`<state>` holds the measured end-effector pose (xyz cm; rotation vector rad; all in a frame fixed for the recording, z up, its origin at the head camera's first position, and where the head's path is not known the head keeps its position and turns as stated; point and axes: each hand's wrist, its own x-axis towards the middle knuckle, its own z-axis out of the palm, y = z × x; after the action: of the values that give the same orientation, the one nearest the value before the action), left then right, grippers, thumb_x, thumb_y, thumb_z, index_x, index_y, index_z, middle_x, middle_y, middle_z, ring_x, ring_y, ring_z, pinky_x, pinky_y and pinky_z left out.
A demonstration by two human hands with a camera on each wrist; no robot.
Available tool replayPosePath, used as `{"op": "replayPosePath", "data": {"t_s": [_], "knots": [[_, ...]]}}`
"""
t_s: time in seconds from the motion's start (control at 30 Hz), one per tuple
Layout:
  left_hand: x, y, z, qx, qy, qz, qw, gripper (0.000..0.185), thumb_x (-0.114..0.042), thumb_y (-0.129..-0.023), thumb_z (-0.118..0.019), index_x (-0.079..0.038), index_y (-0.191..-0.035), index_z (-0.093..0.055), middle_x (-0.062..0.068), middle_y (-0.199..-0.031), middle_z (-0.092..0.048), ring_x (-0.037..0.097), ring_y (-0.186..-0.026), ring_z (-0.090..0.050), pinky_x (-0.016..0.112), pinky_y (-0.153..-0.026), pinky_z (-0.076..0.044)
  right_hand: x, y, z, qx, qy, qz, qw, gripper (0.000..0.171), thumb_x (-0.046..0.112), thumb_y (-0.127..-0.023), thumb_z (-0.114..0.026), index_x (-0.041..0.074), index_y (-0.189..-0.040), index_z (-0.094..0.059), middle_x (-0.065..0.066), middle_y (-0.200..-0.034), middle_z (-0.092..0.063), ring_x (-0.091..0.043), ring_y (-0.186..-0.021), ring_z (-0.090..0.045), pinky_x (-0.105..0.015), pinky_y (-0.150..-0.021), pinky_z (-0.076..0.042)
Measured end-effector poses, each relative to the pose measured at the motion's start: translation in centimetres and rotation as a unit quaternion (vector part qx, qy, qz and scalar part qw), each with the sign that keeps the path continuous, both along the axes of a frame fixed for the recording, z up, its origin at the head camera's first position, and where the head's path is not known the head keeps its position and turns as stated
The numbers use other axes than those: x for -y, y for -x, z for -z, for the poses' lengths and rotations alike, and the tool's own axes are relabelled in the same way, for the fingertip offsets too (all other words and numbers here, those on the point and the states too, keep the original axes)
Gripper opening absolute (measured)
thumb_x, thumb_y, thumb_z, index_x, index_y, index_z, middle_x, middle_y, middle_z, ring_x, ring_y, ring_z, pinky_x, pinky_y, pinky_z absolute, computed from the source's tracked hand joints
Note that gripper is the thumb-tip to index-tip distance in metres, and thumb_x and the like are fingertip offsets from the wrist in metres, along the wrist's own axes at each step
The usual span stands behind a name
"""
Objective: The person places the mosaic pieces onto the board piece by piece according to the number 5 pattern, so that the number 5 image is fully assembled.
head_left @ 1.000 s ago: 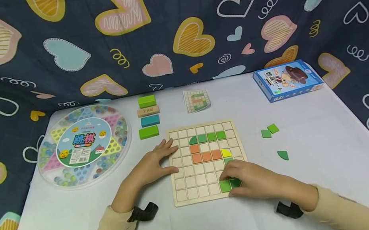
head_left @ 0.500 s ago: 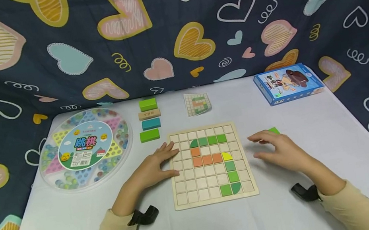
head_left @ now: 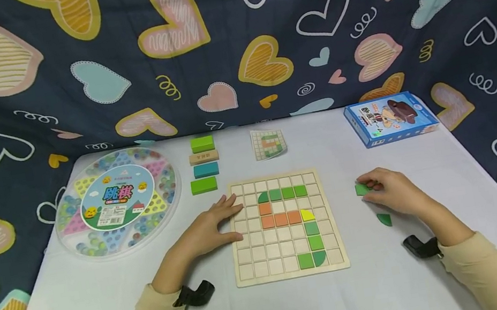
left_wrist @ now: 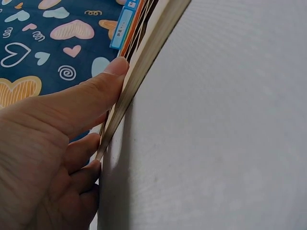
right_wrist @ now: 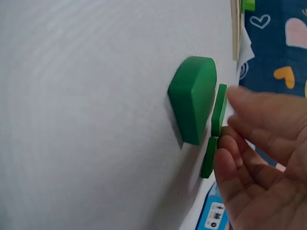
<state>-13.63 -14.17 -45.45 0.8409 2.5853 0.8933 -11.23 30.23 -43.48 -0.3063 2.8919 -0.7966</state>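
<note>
A white table (head_left: 107, 307) carries a wooden grid board (head_left: 284, 227), steadied at its near-left edge by the left hand (head_left: 209, 229), fingers flat and thumb against the rim. Right of the board, the right hand (head_left: 393, 191) curls its fingertips onto a green square tile (head_left: 361, 189), with a rounded green piece (head_left: 384, 219) lying just beside it.

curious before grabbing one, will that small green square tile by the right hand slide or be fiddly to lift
The small green square tile looks thin and flat, so it would likely slide on the white tabletop, not roll. Lying low, it is probably fiddly; the right hand touches its edge. It seems stiff and light.
</note>
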Motion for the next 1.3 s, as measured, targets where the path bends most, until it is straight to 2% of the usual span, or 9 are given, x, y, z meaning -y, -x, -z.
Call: {"op": "replayPosePath", "data": {"t_s": [0.17, 0.37, 0.47, 0.57, 0.93, 1.1, 1.3], "knots": [[0.0, 0.0, 0.1, 0.003, 0.001, -0.001, 1.0, 0.071, -0.04, -0.079, -0.075, -0.017, -0.14, -0.048, 0.003, -0.155, -0.03, 0.033, -0.144, -0.02, 0.058, -0.112, -0.023, 0.1, 0.3, 0.2, -0.009, -0.024, -0.009, 1.0, 0.028, 0.004, -0.082, -0.07, 0.0, -0.11, -0.066, -0.013, -0.1, -0.062, -0.023, -0.087, -0.056, -0.04, -0.076, -0.048], [0.0, 0.1, 0.1, 0.001, 0.007, -0.001, 1.0, 0.071, -0.041, -0.079, -0.074, -0.018, -0.141, -0.048, 0.002, -0.155, -0.029, 0.032, -0.144, -0.02, 0.057, -0.112, -0.023, 0.6, 0.3, 0.2, -0.012, -0.052, -0.02, 0.998, 0.025, 0.006, -0.083, -0.069, 0.0, -0.107, -0.065, -0.013, -0.099, -0.061, -0.024, -0.088, -0.057, -0.042, -0.077, -0.05], [0.0, 0.1, 0.1, 0.002, 0.007, 0.0, 1.0, 0.071, -0.04, -0.079, -0.074, -0.018, -0.141, -0.048, 0.002, -0.155, -0.029, 0.031, -0.144, -0.02, 0.057, -0.112, -0.023, 1.0, 0.0, 0.0, -0.011, -0.046, -0.018, 0.999, 0.026, 0.009, -0.084, -0.069, 0.002, -0.109, -0.065, -0.012, -0.101, -0.062, -0.024, -0.09, -0.057, -0.042, -0.078, -0.049], [0.0, 0.1, 0.1, 0.004, 0.01, 0.0, 0.9999, 0.071, -0.04, -0.079, -0.074, -0.017, -0.141, -0.048, 0.002, -0.155, -0.029, 0.031, -0.144, -0.02, 0.057, -0.113, -0.023, 1.7, -0.5, -0.3, -0.02, -0.017, -0.024, 0.999, 0.026, 0.011, -0.085, -0.069, 0.005, -0.11, -0.066, -0.01, -0.105, -0.063, -0.023, -0.093, -0.058, -0.042, -0.079, -0.049], [-0.1, 0.1, -0.2, 0.007, 0.015, 0.0, 0.9999, 0.071, -0.04, -0.079, -0.074, -0.017, -0.141, -0.048, 0.003, -0.155, -0.029, 0.033, -0.143, -0.021, 0.055, -0.113, -0.023, 6.6, -3.4, -1.5, -0.088, 0.057, -0.112, 0.988, 0.027, 0.014, -0.081, -0.075, 0.014, -0.108, -0.069, 0.005, -0.106, -0.063, -0.01, -0.09, -0.058, -0.031, -0.076, -0.052], [-0.1, 0.1, -0.3, 0.007, 0.012, 0.0, 0.9999, 0.071, -0.039, -0.079, -0.075, -0.016, -0.141, -0.048, 0.003, -0.155, -0.029, 0.033, -0.144, -0.021, 0.055, -0.113, -0.023, 8.8, -4.6, -1.7, -0.083, 0.082, -0.168, 0.979, 0.029, 0.016, -0.08, -0.076, 0.013, -0.108, -0.069, 0.007, -0.106, -0.063, -0.01, -0.09, -0.06, -0.03, -0.077, -0.053], [-0.1, 0.3, -0.3, 0.004, 0.01, 0.0, 0.9999, 0.071, -0.039, -0.079, -0.075, -0.016, -0.14, -0.048, 0.003, -0.154, -0.029, 0.033, -0.143, -0.021, 0.057, -0.113, -0.023, 11.0, -5.1, -1.5, -0.046, 0.084, -0.218, 0.971, 0.028, 0.019, -0.082, -0.075, 0.014, -0.108, -0.068, 0.008, -0.106, -0.062, -0.007, -0.091, -0.058, -0.026, -0.078, -0.051]]}}
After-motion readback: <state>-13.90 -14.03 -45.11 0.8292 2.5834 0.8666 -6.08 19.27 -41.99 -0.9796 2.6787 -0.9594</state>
